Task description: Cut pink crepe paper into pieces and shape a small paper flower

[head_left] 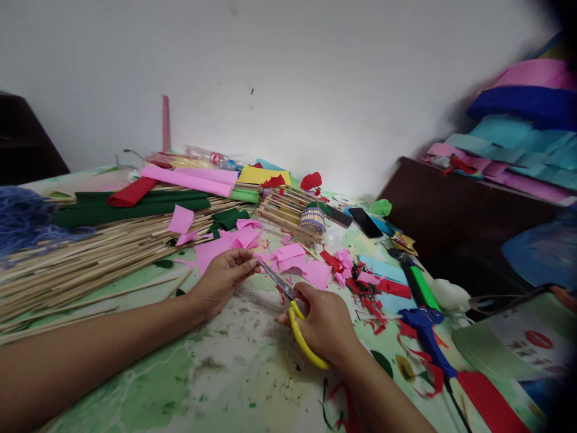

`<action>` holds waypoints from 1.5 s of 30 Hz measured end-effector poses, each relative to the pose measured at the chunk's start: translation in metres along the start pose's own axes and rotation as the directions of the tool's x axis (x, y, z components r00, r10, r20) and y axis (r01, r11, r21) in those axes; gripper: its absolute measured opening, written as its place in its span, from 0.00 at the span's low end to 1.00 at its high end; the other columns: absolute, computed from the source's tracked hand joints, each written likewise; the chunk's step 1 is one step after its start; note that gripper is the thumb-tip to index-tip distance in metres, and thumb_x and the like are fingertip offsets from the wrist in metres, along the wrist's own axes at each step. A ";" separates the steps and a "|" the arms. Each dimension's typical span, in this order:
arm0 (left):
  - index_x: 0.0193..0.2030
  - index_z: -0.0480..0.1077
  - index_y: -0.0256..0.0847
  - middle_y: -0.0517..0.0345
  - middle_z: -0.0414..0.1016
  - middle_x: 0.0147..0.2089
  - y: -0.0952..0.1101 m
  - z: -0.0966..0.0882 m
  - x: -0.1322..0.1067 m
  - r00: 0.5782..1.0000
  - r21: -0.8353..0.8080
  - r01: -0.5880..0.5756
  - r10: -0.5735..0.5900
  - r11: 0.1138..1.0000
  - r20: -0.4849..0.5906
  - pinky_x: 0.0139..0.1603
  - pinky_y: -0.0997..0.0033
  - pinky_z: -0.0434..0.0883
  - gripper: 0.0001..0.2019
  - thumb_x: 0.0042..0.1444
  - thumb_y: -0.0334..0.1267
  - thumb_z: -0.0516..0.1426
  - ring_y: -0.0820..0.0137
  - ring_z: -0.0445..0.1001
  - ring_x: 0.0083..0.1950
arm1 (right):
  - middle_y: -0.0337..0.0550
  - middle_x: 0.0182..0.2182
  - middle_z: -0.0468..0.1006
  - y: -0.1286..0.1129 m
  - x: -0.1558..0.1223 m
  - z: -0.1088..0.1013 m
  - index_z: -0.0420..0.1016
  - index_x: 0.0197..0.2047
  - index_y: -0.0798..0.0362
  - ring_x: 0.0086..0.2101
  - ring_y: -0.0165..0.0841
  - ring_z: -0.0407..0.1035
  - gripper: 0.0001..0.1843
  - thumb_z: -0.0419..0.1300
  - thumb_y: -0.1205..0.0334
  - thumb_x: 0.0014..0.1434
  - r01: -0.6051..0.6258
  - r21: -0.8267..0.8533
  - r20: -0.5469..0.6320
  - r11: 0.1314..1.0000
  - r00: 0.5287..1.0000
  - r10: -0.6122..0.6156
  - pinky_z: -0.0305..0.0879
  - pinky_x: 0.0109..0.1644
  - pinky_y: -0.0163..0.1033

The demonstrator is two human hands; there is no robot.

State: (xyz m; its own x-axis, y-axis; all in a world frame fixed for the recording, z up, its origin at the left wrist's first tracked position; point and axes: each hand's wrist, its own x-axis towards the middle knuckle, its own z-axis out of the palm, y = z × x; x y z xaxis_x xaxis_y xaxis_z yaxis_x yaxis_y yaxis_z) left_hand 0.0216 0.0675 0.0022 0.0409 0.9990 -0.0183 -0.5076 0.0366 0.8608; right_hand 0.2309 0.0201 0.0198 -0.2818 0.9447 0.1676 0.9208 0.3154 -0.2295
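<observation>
My right hand (322,322) is wrapped round a pair of scissors (303,340) with yellow handles and metal blades pointing away to the left. The blade tips end beside the fingertips of my left hand (229,270). Those left fingers are pinched together; whatever they hold is too small or hidden to make out. Just beyond both hands lie cut pieces of pink paper (318,272), some flat and some crumpled. A larger pink sheet (211,249) lies behind my left hand.
Bamboo sticks (103,258) cover the left side, beside blue fibre (22,219) and green rolls (135,210). A small stick frame (288,213) stands at the back. To the right lie a phone (365,222), a blue glue gun (426,337) and red scraps (489,400).
</observation>
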 end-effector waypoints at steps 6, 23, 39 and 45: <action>0.32 0.72 0.36 0.61 0.76 0.29 -0.001 -0.001 0.001 1.000 0.011 -0.012 0.012 1.000 0.005 0.37 0.83 0.72 0.09 0.43 0.30 0.66 0.78 0.74 0.31 | 0.35 0.22 0.72 0.000 0.000 0.000 0.68 0.34 0.47 0.23 0.29 0.61 0.23 0.59 0.36 0.47 0.003 0.014 0.005 1.000 1.000 -0.003 0.37 0.27 0.35; 0.31 0.72 0.36 0.61 0.76 0.28 -0.002 -0.001 0.000 1.000 0.016 0.014 -0.014 1.000 0.015 0.36 0.82 0.72 0.11 0.40 0.30 0.67 0.78 0.74 0.30 | 0.35 0.21 0.72 -0.003 0.000 -0.002 0.69 0.33 0.46 0.23 0.29 0.60 0.21 0.57 0.37 0.50 -0.009 0.027 0.010 1.000 1.000 0.009 0.38 0.27 0.34; 0.31 0.72 0.36 0.60 0.75 0.29 0.000 0.000 -0.001 0.998 0.012 0.048 -0.049 0.999 0.035 0.36 0.82 0.72 0.09 0.42 0.31 0.66 0.78 0.73 0.30 | 0.36 0.20 0.73 -0.003 0.001 -0.001 0.69 0.30 0.47 0.23 0.30 0.63 0.18 0.55 0.41 0.53 -0.013 -0.024 -0.030 1.000 0.999 0.012 0.37 0.27 0.35; 0.30 0.72 0.34 0.58 0.74 0.28 0.001 0.000 -0.002 0.995 0.038 0.046 -0.049 0.998 0.090 0.33 0.82 0.70 0.06 0.45 0.33 0.64 0.78 0.71 0.29 | 0.36 0.20 0.73 -0.002 0.000 -0.001 0.69 0.31 0.48 0.22 0.29 0.63 0.17 0.55 0.42 0.54 0.002 -0.027 -0.020 1.000 1.000 -0.002 0.38 0.27 0.35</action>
State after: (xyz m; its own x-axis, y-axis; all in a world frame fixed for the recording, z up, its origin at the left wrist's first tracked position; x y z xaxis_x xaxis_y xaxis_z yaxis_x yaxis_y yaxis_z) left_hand 0.0212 0.0660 0.0038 0.1434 0.9896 -0.0149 -0.4717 0.0816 0.8780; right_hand 0.2290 0.0191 0.0215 -0.2783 0.9420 0.1876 0.9272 0.3145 -0.2036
